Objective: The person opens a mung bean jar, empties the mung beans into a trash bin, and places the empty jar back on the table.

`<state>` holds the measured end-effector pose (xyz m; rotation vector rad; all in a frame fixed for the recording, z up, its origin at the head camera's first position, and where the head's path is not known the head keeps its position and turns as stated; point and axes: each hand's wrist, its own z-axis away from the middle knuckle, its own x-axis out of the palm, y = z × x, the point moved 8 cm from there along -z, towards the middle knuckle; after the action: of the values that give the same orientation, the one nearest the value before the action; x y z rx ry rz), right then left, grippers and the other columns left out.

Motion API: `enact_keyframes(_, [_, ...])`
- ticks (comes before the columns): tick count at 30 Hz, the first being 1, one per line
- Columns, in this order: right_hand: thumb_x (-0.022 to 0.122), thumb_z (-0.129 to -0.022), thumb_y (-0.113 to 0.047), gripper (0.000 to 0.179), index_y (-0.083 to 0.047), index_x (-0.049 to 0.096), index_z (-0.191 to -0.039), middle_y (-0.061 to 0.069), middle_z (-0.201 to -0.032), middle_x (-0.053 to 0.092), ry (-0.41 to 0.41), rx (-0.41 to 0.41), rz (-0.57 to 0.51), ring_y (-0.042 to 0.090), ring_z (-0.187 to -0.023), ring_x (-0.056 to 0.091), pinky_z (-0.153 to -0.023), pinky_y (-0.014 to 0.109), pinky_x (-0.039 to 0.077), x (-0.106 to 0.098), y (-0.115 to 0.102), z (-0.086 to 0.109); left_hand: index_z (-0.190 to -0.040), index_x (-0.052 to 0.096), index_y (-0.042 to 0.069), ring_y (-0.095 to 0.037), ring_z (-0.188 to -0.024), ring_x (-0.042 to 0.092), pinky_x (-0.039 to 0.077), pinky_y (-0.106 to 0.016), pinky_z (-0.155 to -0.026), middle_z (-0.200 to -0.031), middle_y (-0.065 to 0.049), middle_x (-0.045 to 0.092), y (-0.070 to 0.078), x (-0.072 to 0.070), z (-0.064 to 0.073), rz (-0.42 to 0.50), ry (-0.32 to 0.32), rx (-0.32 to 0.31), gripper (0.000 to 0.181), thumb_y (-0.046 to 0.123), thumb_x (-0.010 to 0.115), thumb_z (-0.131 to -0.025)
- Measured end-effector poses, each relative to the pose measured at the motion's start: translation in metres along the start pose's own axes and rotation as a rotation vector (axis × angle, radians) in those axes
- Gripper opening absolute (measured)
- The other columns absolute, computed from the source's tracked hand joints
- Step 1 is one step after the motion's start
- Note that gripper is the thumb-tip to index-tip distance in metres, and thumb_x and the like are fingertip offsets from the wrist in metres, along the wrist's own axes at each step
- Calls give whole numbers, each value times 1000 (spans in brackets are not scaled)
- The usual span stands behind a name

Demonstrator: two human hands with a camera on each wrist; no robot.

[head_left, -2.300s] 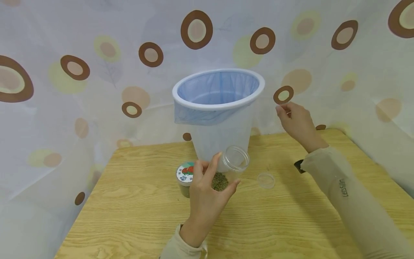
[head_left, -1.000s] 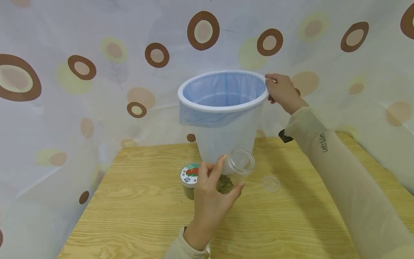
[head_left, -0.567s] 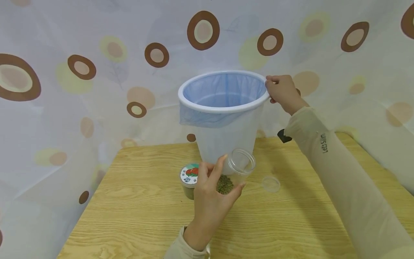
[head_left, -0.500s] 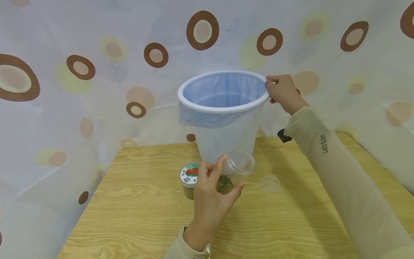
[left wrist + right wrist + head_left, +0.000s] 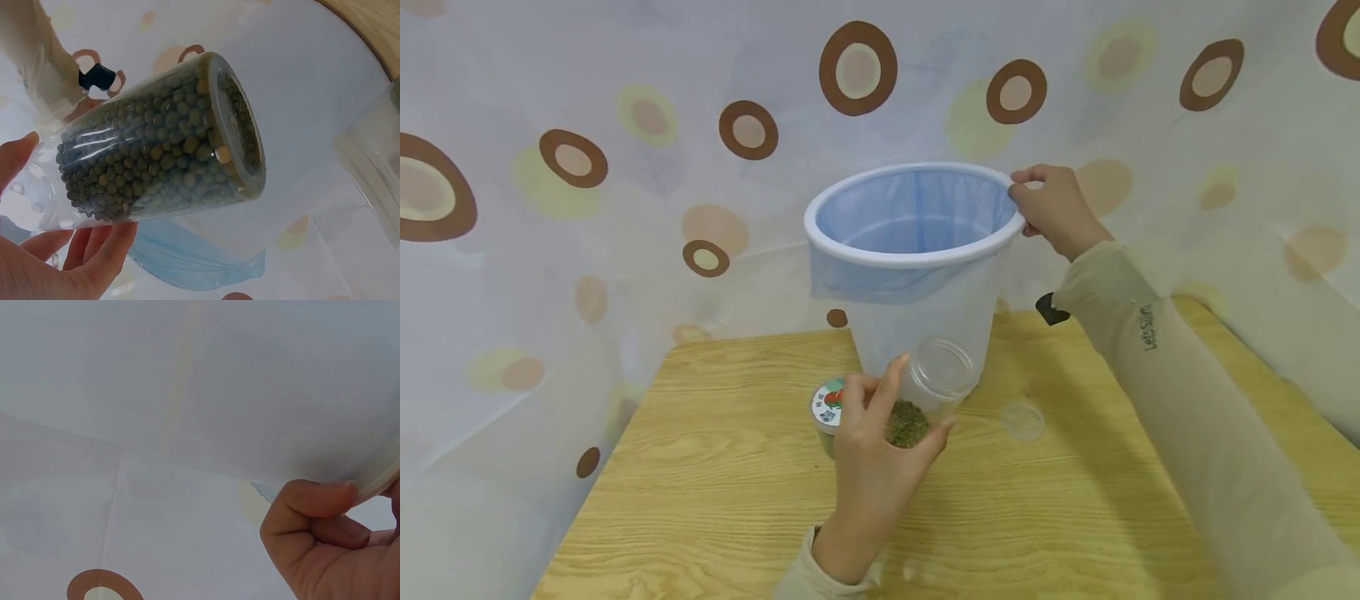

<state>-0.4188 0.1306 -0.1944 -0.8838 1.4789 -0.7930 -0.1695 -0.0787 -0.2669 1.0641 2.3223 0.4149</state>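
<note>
My left hand [image 5: 872, 467] holds a clear plastic jar [image 5: 943, 371], uncapped and tilted, its mouth pointing up and away from me. Green mung beans [image 5: 150, 144] fill much of it and lie toward its base. Thumb and fingers wrap its sides. At the back, my right hand [image 5: 1060, 212] grips the right side of the rim of a white trash bin [image 5: 917, 325], thumb and curled fingers on either side of the edge. A blue bin liner [image 5: 880, 279] lines the bin and folds over its front. The jar's mouth overlaps the bin's lower front in the head view.
A round tub [image 5: 827, 408] with a printed lid stands left of the jar, partly hidden by my left hand. Right of the jar, a clear round lid [image 5: 1022, 422] lies on the wooden table [image 5: 722, 500]. A patterned curtain [image 5: 760, 50] hangs behind the bin.
My right hand has gone from beside the bin to its rim and grips it there. The rim's front now dips slightly lower. My left hand keeps holding the jar.
</note>
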Motion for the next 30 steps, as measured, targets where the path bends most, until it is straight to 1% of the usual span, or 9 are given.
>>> enact_keyframes(2, [44, -96, -23, 48, -4, 46, -140, 12, -111, 50, 14, 19, 9, 5, -57, 50, -53, 15, 45, 1, -2, 0, -129, 59, 7, -17, -81, 46, 48, -31, -69, -92, -9, 43, -1, -4, 0, -8, 9, 9, 73, 13, 90, -63])
enact_keyframes(7, [45, -94, -25, 47, -9, 49, -139, 10, -117, 53, 36, 58, 56, 8, -62, 52, -56, 16, 47, 5, -5, 1, -129, 59, 6, -17, -80, 45, 46, -31, -67, -90, -10, 43, -4, -15, -4, -19, 32, 30, 74, 11, 90, -62])
enact_keyframes(11, [44, -95, -27, 48, -13, 48, -140, 9, -118, 55, 35, 68, 84, 17, -80, 47, -60, 17, 47, 8, -7, 2, -129, 58, 5, -20, -80, 48, 48, -33, -67, -92, -11, 44, -6, -27, -13, -45, 33, 62, 74, 9, 90, -62])
enact_keyframes(12, [44, -95, -28, 48, -13, 48, -141, 9, -118, 55, 34, 68, 85, 19, -81, 47, -61, 18, 48, 8, -7, 2, -128, 58, 4, -21, -80, 50, 49, -34, -67, -92, -12, 45, -6, -31, -17, -60, 33, 76, 73, 9, 90, -62])
enact_keyframes(15, [44, -96, -27, 49, -12, 46, -142, 9, -117, 55, 28, 72, 71, 18, -83, 45, -63, 19, 48, 10, -9, 2, -127, 59, 3, -23, -80, 54, 50, -36, -65, -92, -14, 47, -8, -43, -29, -102, 31, 117, 72, 10, 90, -63])
enact_keyframes(18, [44, -96, -24, 49, -10, 44, -143, 10, -117, 53, 19, 69, 50, 13, -74, 51, -63, 19, 47, 13, -10, 2, -127, 59, 4, -23, -77, 53, 49, -36, -61, -91, -14, 46, -10, -55, -45, -146, 20, 151, 71, 10, 90, -63])
enact_keyframes(20, [44, -97, -24, 49, -9, 43, -143, 11, -117, 53, 13, 67, 52, 11, -69, 51, -61, 19, 47, 15, -10, 2, -127, 59, 3, -23, -76, 50, 47, -35, -60, -90, -14, 45, -11, -63, -57, -170, 10, 172, 71, 11, 89, -63])
enact_keyframes(24, [44, -97, -25, 49, -8, 42, -143, 13, -121, 52, 4, 63, 80, 13, -62, 50, -61, 22, 47, 20, -9, 1, -128, 59, 4, -24, -75, 46, 46, -36, -60, -90, -15, 42, -13, -77, -83, -235, -10, 214, 69, 13, 88, -66])
enact_keyframes(30, [44, -98, -27, 50, -9, 40, -144, 14, -122, 51, -12, 61, 84, 15, -61, 50, -60, 23, 47, 32, -12, -1, -128, 56, 4, -32, -80, 52, 49, -42, -56, -94, -19, 44, -19, -91, -114, -372, -28, 307, 67, 17, 86, -70])
